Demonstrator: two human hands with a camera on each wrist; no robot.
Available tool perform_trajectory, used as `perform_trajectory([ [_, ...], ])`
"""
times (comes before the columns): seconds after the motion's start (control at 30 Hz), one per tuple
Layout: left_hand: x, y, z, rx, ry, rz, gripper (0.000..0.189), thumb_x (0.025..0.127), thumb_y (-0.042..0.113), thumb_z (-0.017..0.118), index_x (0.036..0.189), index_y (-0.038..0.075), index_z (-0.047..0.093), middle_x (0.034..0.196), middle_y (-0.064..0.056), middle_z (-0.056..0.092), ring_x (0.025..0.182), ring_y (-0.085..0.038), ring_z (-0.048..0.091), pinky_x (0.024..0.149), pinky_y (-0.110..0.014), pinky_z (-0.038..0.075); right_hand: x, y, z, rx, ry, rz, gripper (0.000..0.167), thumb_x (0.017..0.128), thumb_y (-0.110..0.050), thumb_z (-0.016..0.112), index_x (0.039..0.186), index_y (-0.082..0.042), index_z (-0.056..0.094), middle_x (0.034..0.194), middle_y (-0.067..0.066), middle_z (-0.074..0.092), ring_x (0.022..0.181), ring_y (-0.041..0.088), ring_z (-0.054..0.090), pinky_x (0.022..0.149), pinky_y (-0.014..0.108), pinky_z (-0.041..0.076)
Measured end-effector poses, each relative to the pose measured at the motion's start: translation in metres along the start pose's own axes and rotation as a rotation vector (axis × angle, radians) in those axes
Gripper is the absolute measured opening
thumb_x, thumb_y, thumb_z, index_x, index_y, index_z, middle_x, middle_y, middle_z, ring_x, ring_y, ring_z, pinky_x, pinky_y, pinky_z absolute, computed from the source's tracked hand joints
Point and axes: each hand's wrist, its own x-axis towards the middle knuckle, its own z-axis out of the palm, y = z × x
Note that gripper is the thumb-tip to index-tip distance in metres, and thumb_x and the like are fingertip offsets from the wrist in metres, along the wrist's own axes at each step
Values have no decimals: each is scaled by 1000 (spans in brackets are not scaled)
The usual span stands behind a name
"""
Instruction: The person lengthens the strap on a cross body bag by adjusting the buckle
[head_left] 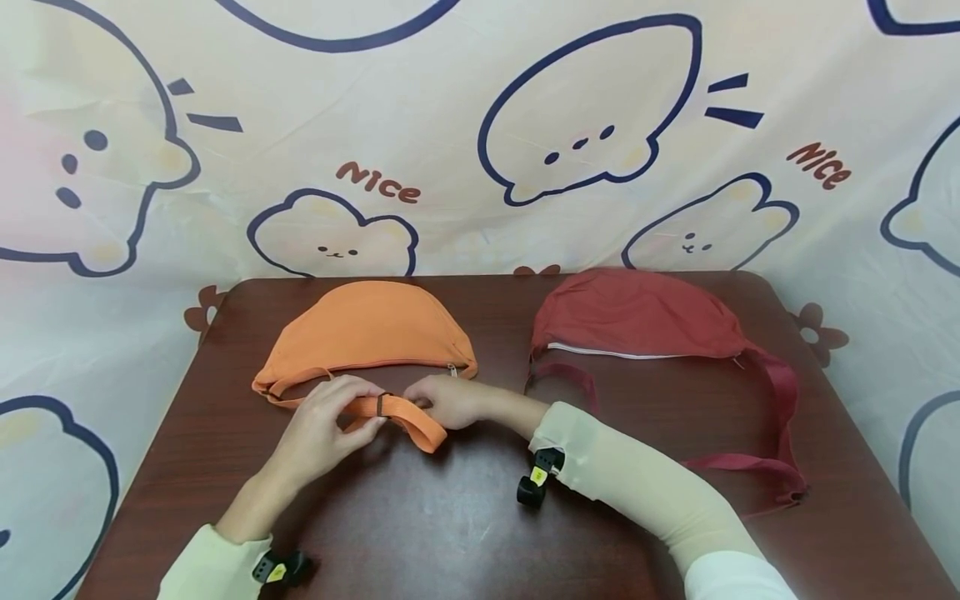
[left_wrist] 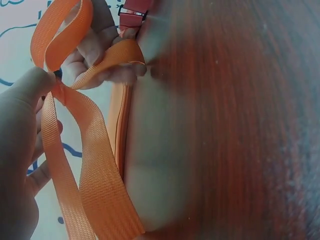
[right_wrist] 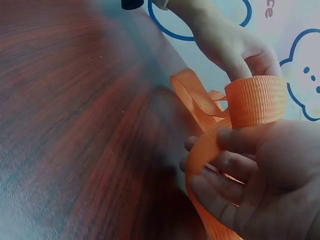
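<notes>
An orange waist bag [head_left: 375, 329] lies on the table with its zipper side toward me. In front of the bag, my left hand [head_left: 322, 429] pinches its orange strap [left_wrist: 102, 175] between thumb and fingers, beside a dark slider buckle [head_left: 380, 405]. My right hand [head_left: 450, 402] is close by on the right, and the right wrist view shows its fingers curled round a length of the webbing [right_wrist: 202, 150]. Between the hands the strap bends into a loop [right_wrist: 256, 102]. The fingertips of the right hand are partly hidden behind the strap in the head view.
A red waist bag [head_left: 633, 317] lies at the back right of the brown table [head_left: 465, 517]. Its red strap [head_left: 783, 408] trails along the right side toward a buckle. Behind the table hangs a cartoon-printed cloth [head_left: 450, 125].
</notes>
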Motion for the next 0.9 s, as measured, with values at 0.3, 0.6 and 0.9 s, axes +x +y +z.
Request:
perform_trajectory([
  [0.3,0,-1,0,15,-1,-7,38,72,9,88,106,10,70,105,0,68,96,-20,61,87,-36,45,-13,-1,-17,-42,177,-39,18,97,-20,71,113,-13,67,96,-4,67,83,10,57,77,23,47],
  [0.6,1,-3,0,12,11,-9,40,71,8,88,106,9,69,107,-2,68,98,-22,61,90,-34,43,-18,2,-22,-94,323,-104,24,93,-21,77,115,-16,70,106,-6,68,87,11,55,77,23,45],
  [0.9,1,-3,-1,23,12,-22,39,71,8,88,106,9,69,107,-2,68,99,-22,61,92,-35,43,-20,5,-22,-124,363,-102,27,92,-22,78,118,-14,74,118,-2,72,103,10,61,89,24,46],
])
